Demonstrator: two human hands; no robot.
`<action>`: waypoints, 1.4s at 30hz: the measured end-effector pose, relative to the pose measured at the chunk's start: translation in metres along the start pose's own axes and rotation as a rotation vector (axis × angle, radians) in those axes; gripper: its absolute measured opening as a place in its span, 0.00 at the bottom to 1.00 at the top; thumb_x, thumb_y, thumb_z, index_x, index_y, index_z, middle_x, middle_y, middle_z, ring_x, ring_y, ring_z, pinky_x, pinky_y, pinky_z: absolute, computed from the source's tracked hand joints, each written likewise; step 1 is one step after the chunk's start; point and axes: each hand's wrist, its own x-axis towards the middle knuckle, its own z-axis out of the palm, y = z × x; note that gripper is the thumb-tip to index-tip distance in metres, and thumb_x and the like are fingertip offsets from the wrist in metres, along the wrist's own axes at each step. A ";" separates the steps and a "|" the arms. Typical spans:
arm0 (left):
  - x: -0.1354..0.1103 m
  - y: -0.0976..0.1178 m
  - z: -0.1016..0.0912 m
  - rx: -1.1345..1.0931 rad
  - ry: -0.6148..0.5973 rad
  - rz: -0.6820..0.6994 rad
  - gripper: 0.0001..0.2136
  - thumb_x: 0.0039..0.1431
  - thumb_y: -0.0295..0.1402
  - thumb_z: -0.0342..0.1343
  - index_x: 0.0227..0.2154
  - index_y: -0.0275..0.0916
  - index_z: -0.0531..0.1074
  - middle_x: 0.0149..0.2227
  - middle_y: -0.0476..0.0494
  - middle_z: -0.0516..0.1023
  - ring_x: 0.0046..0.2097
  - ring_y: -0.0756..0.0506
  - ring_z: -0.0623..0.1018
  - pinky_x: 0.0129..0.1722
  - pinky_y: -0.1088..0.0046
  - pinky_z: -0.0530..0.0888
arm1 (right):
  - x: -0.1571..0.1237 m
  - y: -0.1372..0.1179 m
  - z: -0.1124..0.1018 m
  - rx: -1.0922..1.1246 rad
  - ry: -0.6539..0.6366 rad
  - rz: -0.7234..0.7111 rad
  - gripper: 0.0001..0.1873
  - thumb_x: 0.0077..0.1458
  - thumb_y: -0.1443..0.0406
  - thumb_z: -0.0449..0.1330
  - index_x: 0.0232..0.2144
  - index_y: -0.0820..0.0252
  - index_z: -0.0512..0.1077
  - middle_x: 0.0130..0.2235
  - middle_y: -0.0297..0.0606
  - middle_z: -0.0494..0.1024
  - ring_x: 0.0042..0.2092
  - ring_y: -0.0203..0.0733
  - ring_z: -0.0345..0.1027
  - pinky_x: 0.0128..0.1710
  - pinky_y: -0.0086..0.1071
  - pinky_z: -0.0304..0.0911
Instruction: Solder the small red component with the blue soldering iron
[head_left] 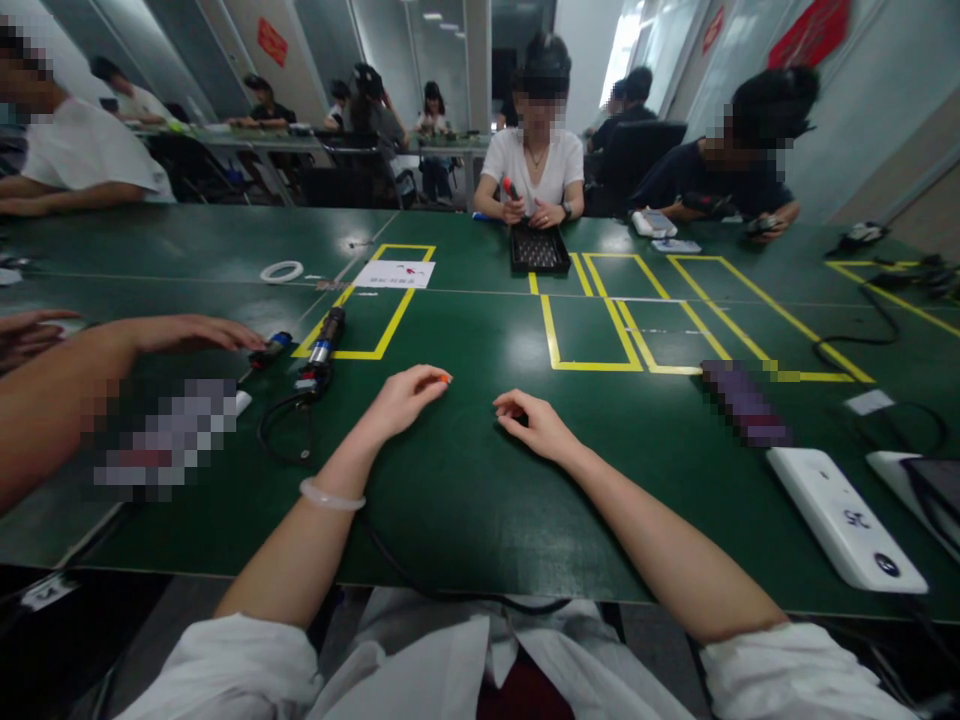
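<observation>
Above the green table point(450, 480), my left hand point(405, 400) has its fingers closed in a pinch. A small orange piece point(448, 379) shows at its fingertips; its exact kind is too small to tell. My right hand point(534, 422) hovers opposite, apart from the left, with fingers curled inward. Something dark shows under those fingers, and I cannot make out whether it is an object or shadow. Left of my left hand lies a black and silver cylinder point(322, 345) with a cable.
Yellow tape outlines point(555, 335) mark the table. A white power bank point(847, 520) and a phone point(746, 400) lie at right. Across, a person handles a black tray point(540, 250). Another person's arm point(150, 340) reaches in from the left. A white ring point(281, 272) and paper point(394, 274) lie beyond.
</observation>
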 end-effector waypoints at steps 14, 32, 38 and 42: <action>-0.007 0.030 0.055 -0.519 -0.321 -0.064 0.17 0.53 0.37 0.60 0.43 0.36 0.66 0.37 0.44 0.76 0.39 0.48 0.76 0.41 0.69 0.72 | -0.001 -0.007 0.003 -0.004 -0.072 -0.013 0.07 0.58 0.64 0.58 0.40 0.59 0.70 0.35 0.35 0.75 0.35 0.36 0.69 0.37 0.30 0.64; -0.012 0.038 0.057 -0.393 -0.280 0.019 0.15 0.62 0.43 0.50 0.45 0.37 0.65 0.32 0.46 0.78 0.34 0.48 0.77 0.37 0.71 0.73 | 0.000 -0.001 0.001 0.089 -0.011 0.115 0.09 0.60 0.61 0.56 0.37 0.60 0.70 0.30 0.32 0.75 0.30 0.34 0.67 0.32 0.28 0.62; -0.015 0.047 0.053 -0.122 -0.179 0.136 0.12 0.59 0.38 0.54 0.44 0.42 0.67 0.37 0.48 0.78 0.38 0.48 0.77 0.41 0.72 0.71 | 0.001 0.004 0.002 0.177 -0.014 0.161 0.10 0.61 0.60 0.54 0.36 0.61 0.69 0.30 0.34 0.75 0.31 0.35 0.68 0.36 0.30 0.64; -0.016 0.046 0.053 -0.052 -0.133 0.134 0.10 0.62 0.40 0.51 0.41 0.42 0.69 0.38 0.47 0.78 0.39 0.48 0.77 0.41 0.72 0.71 | 0.002 0.004 0.003 0.251 -0.007 0.147 0.11 0.58 0.59 0.59 0.39 0.60 0.68 0.32 0.34 0.74 0.32 0.35 0.68 0.35 0.29 0.64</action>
